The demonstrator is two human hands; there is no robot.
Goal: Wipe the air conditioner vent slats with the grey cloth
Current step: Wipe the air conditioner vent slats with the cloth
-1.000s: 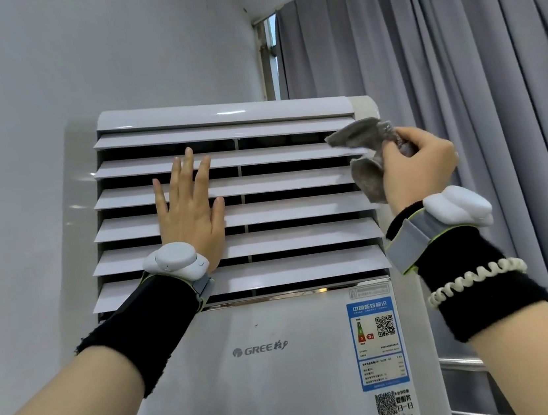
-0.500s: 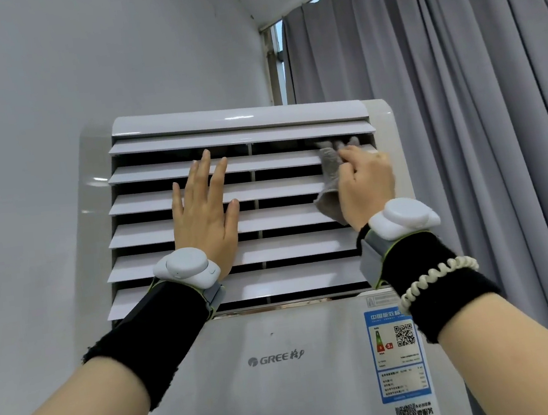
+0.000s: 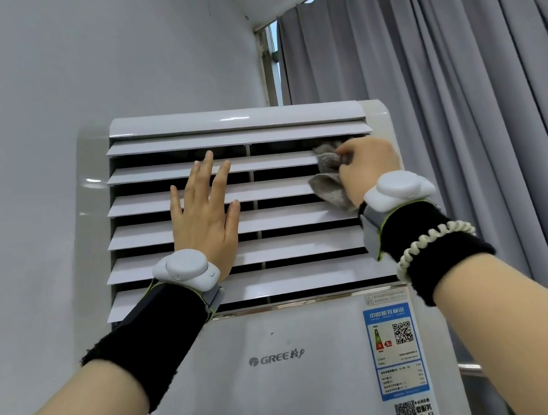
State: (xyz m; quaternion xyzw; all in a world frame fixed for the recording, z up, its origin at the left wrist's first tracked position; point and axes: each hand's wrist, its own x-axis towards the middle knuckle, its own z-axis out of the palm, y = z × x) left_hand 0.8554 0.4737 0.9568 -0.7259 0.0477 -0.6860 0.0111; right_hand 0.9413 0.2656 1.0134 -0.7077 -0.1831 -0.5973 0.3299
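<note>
Grey cloth (image 3: pixel 329 179) is bunched in the right hand (image 3: pixel 369 164), pressed at the right edge of the vent slats (image 3: pixel 284 218). The left hand (image 3: pixel 203 216) lies flat, fingers spread, near the slats' middle.

Energy label (image 3: pixel 396 352) print too small.

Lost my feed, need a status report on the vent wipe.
Right hand grip shut on grey cloth, pressed at slats' right end. Left hand flat, open on slats. Nothing blocking.
</note>
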